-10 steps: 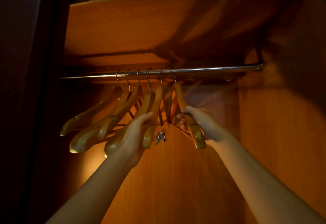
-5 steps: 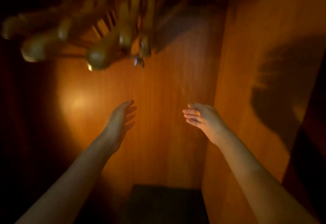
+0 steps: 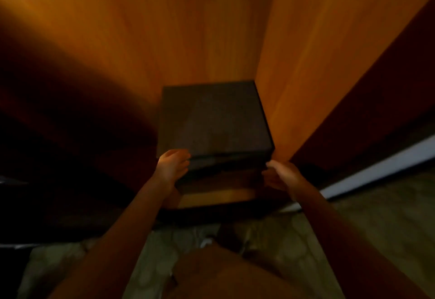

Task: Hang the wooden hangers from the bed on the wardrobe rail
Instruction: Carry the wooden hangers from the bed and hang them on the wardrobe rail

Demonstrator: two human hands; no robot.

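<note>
The view points down into the lower part of the wardrobe. No wooden hangers and no rail are in sight. My left hand (image 3: pixel 173 165) hangs in front of the near left corner of a dark box (image 3: pixel 213 120), fingers loosely curled, holding nothing. My right hand (image 3: pixel 281 175) is at the same height by the box's near right corner, fingers slightly bent and apart, also with nothing in it. Whether either hand touches the box is unclear in the blur.
The dark box stands on the wardrobe floor against the orange wooden right side panel (image 3: pixel 313 63) and back panel (image 3: pixel 179 28). A white skirting strip (image 3: pixel 376 169) and pale patterned floor (image 3: pixel 376 216) lie at the right. The left side is in deep shadow.
My hands let go of the hangers on the rail and dropped down. The view swung from the rail to the wardrobe bottom, so hangers and rail left the picture.
</note>
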